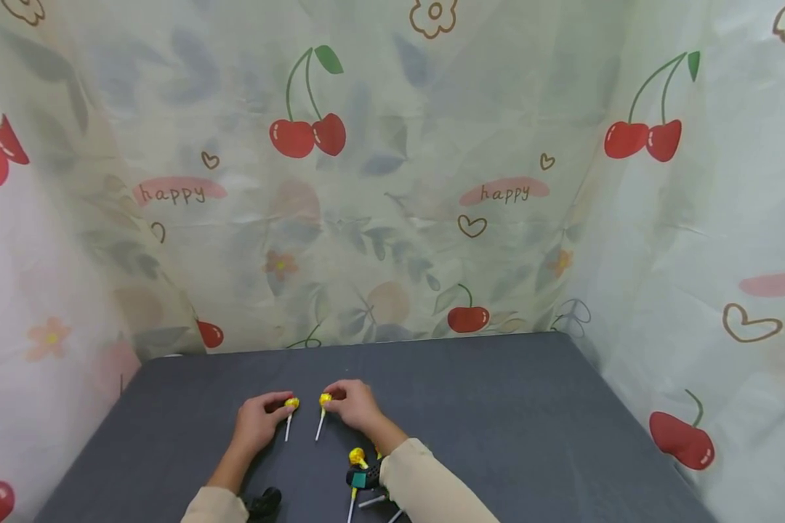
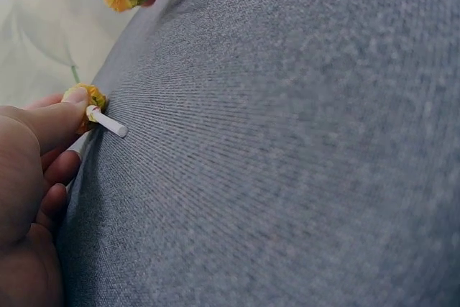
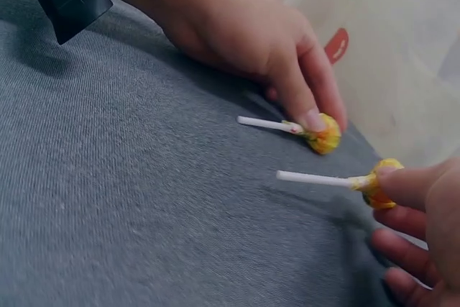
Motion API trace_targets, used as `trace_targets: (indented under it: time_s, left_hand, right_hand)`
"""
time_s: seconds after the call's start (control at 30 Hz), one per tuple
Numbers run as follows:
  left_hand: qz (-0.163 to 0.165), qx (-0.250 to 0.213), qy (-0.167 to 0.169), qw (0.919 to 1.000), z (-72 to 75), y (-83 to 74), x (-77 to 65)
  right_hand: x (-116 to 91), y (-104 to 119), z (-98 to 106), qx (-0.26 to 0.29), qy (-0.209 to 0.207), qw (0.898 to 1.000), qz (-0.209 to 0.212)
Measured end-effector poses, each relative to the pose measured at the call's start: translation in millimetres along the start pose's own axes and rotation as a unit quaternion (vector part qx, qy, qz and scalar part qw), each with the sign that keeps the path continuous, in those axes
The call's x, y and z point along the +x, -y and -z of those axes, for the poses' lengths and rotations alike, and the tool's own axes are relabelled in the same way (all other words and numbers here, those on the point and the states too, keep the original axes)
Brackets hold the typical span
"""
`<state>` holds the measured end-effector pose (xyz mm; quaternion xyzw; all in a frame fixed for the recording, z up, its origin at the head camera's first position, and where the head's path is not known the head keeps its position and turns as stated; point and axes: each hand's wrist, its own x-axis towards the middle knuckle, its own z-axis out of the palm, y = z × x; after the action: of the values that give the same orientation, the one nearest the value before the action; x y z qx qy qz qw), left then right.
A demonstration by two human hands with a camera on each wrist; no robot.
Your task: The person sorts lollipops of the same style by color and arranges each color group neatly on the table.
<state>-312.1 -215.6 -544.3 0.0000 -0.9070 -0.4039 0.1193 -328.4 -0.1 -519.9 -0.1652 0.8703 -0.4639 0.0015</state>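
Note:
My left hand (image 1: 255, 427) pinches the yellow-wrapped head of a lollipop (image 1: 291, 403) between thumb and fingers. Its white stick points toward me. Just to the right, my right hand (image 1: 358, 407) holds a second yellow lollipop (image 1: 325, 399) by the head in the same way, stick also toward me. In the right wrist view, the left-hand lollipop (image 3: 325, 136) lies at the tabletop, while the right-hand lollipop (image 3: 379, 183) appears slightly raised, with a shadow below it. The two sticks are roughly side by side, with a gap between.
More yellow lollipops (image 1: 357, 457) lie nearer to me, partly hidden by the right wrist's black device (image 1: 364, 476) and sleeve. A grey cloth-covered table (image 1: 497, 407) spreads under both hands. Cherry-printed curtains (image 1: 379, 218) enclose its back and sides.

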Motion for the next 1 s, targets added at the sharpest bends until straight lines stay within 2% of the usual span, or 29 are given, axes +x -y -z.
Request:
trace_targets:
  time_s: [0.13, 0.27, 0.57, 0.8, 1.0]
  left_hand:
    - [0.005, -0.008, 0.003, 1.0000, 0.7, -1.5, 0.1]
    - [0.006, -0.005, 0.004, 1.0000, 0.3, -3.5, -0.6]
    - [-0.010, -0.011, 0.018, 0.9997, -0.9, -5.8, -2.4]
    - [-0.007, -0.014, 0.025, 0.9996, -1.4, -8.2, -2.8]
    - [0.010, -0.018, 0.039, 0.9990, -1.1, -8.1, -2.2]
  right_hand:
    - [1.0, 2.0, -11.0, -0.003, -0.027, 1.000, -0.004]
    - [0.1, 4.2, -17.9, -0.028, -0.044, 0.999, -0.002]
    - [-3.0, 4.5, -21.2, -0.084, -0.047, 0.995, 0.001]
    - [-0.6, 8.2, -26.6, -0.152, -0.045, 0.987, -0.014]
    - [-1.7, 11.5, -29.2, -0.154, -0.032, 0.987, -0.030]
